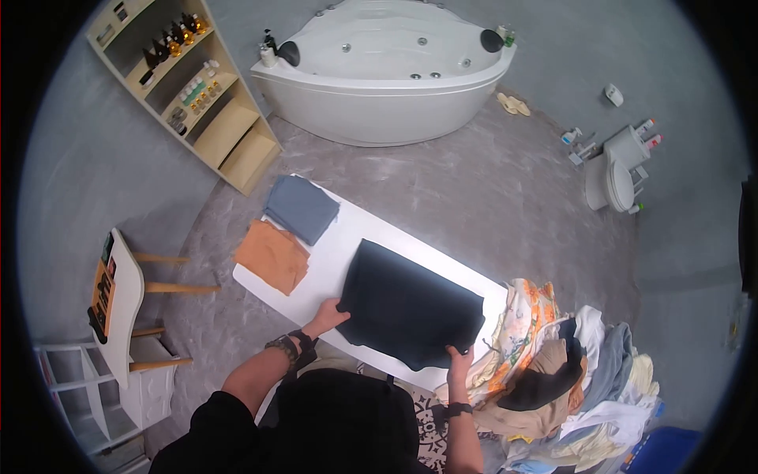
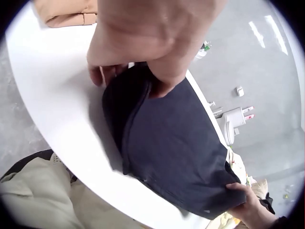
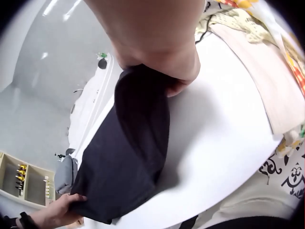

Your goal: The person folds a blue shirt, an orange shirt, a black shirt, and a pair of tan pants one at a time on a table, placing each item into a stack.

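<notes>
A dark folded garment (image 1: 410,304) lies over the white table (image 1: 332,237), its kind not shown. My left hand (image 1: 325,317) pinches its left edge, thumb on top and fingers underneath. At the near right corner my right hand (image 1: 459,363) grips the cloth, with the thumb over it. In the left wrist view, layers of the garment (image 2: 171,138) bow upward beside the left hand (image 2: 143,47). The right wrist view shows the cloth (image 3: 119,162) raised at the edge under the right hand (image 3: 157,43), its fingertips partly hidden.
Folded blue-grey cloth (image 1: 302,208) and orange cloth (image 1: 272,257) sit at the table's far left end. A heap of loose clothes (image 1: 545,371) crowds the right end. Beyond stand a bathtub (image 1: 379,110), a shelf unit (image 1: 229,134) and a toilet (image 1: 620,186).
</notes>
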Available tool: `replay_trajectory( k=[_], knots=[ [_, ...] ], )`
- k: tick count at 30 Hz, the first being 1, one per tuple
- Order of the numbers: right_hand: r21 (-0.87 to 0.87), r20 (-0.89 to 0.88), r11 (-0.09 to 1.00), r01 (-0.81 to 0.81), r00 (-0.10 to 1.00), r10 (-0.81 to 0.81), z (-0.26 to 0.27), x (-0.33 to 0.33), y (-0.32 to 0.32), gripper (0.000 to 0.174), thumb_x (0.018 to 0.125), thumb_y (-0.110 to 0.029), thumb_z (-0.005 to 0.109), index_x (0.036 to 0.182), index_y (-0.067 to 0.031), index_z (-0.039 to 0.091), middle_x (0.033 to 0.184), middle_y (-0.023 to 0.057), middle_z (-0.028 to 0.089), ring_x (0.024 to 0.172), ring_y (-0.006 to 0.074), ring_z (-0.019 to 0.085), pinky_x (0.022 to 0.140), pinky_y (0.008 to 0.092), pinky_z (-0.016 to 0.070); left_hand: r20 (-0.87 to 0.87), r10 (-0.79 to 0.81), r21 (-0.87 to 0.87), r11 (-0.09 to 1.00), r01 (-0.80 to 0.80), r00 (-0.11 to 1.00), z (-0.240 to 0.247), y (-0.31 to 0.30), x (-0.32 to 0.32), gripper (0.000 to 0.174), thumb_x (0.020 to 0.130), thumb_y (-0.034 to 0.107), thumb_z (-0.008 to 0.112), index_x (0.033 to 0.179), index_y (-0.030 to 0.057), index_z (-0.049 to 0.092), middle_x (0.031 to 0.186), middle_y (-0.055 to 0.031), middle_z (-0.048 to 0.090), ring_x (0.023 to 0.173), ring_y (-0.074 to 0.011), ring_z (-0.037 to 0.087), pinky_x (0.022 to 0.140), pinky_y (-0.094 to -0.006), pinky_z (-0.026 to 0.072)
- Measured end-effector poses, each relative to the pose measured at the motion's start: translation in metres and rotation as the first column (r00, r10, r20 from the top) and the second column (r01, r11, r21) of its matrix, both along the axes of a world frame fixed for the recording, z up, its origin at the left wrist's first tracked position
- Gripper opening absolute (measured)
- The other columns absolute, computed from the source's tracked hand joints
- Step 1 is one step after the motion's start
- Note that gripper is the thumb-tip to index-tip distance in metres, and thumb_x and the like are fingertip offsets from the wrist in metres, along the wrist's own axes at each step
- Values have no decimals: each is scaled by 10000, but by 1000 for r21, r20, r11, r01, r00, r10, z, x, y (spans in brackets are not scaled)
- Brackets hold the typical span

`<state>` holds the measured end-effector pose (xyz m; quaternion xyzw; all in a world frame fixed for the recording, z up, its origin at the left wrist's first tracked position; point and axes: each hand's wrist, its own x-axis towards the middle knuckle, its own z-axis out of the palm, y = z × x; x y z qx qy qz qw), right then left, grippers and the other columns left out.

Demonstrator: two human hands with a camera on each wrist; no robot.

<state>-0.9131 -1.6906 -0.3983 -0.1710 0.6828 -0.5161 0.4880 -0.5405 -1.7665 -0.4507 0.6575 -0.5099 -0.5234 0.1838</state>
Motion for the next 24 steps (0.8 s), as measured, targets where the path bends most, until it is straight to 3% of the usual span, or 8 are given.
replay_trajectory(
  k=[1, 6, 9, 12, 14, 15, 20, 24],
  knots=[
    [-52, -9, 998, -28, 1000, 28, 20, 6, -10, 578, 681, 95, 654, 1228, -17, 506, 1071, 78, 599, 968, 203, 585, 893, 297, 454, -176, -14, 9, 1000, 16, 984, -7, 2, 3, 309, 752, 134, 685, 1022, -13, 649, 931, -135, 704, 858, -240, 667, 769, -348, 518],
    [-107, -226, 950, -292, 938, 263, 55, 51, -59, 592, 712, 35, 670, 1270, 34, 474, 1110, 142, 608, 982, 224, 608, 899, 313, 470, -429, 76, 98, 994, -38, 900, -9, 11, 8, 364, 809, 67, 612, 1155, -42, 584, 1022, -92, 668, 883, -172, 627, 792, -312, 510],
    [-98, -553, 770, -630, 678, 484, 54, 121, -73, 600, 750, -96, 678, 1306, 11, 480, 1199, 197, 593, 1100, 299, 592, 973, 357, 439, -445, 200, 289, 955, -72, 873, -9, 16, 15, 382, 877, 156, 589, 1207, -34, 562, 1067, -81, 650, 918, -166, 613, 816, -295, 499],
    [85, -479, 426, -901, 338, 810, 57, 177, -66, 692, 776, -323, 767, 1331, -24, 483, 1227, 200, 552, 1129, 340, 553, 932, 385, 466, -436, 355, 411, 896, -168, 827, -15, 20, 19, 433, 923, 316, 588, 1191, -23, 571, 1041, -72, 650, 923, -171, 606, 809, -298, 492],
    [69, -527, 366, -928, 278, 803, 53, 190, -56, 657, 793, -330, 754, 1313, -19, 501, 1191, 190, 553, 1108, 315, 552, 880, 381, 485, -473, 434, 403, 880, -249, 767, -5, 18, 20, 472, 940, 382, 571, 1189, -18, 574, 1034, -62, 650, 927, -168, 603, 809, -295, 489],
    [67, -449, 400, -914, 330, 830, 52, 190, -51, 574, 815, -281, 722, 1289, -34, 515, 1205, 193, 537, 1158, 365, 498, 995, 414, 408, -443, 379, 378, 901, -214, 812, 0, 19, 21, 475, 933, 359, 595, 1205, -28, 565, 1077, -77, 643, 959, -174, 602, 834, -298, 489],
    [138, -587, 497, -857, 333, 738, 21, 159, -36, 475, 816, -188, 689, 1229, -14, 531, 1214, 199, 522, 1143, 378, 486, 998, 420, 399, -527, 165, 241, 970, -40, 834, -18, 31, 24, 490, 873, 341, 681, 1174, -32, 580, 1045, -84, 646, 954, -191, 596, 855, -337, 478],
    [292, -640, 650, -701, 362, 678, -3, 143, -29, 602, 794, -175, 704, 1311, -24, 436, 1264, 253, 459, 1170, 423, 449, 1001, 464, 388, -261, 40, -15, 999, -45, 965, -10, 33, 23, 551, 780, 304, 761, 1156, -54, 575, 1025, -158, 664, 922, -243, 634, 835, -342, 485]
  ],
)
